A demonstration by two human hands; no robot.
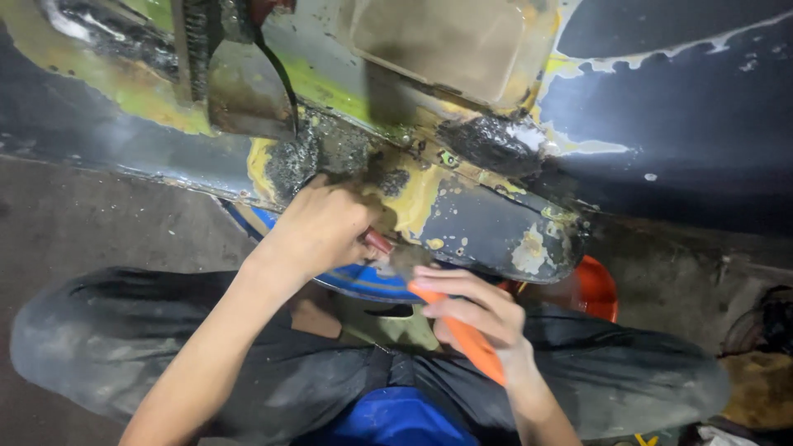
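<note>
While the left hand (318,227) grips a red-handled tool (378,242), the right hand (475,310) clasps an orange handle (467,339) slanting up-left toward the rusty panel (487,219).

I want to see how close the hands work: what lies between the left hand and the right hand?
In the head view, a blurred stub of a tool with a dark red part spans between the left hand and the right hand, which grips an orange handle.

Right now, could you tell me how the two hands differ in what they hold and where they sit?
The left hand presses against the rusty panel, gripping a small reddish piece; the right hand sits lower, clear of the panel, holding an orange handle. The left is fisted, the right's fingers lie extended. Both are bare.
</note>
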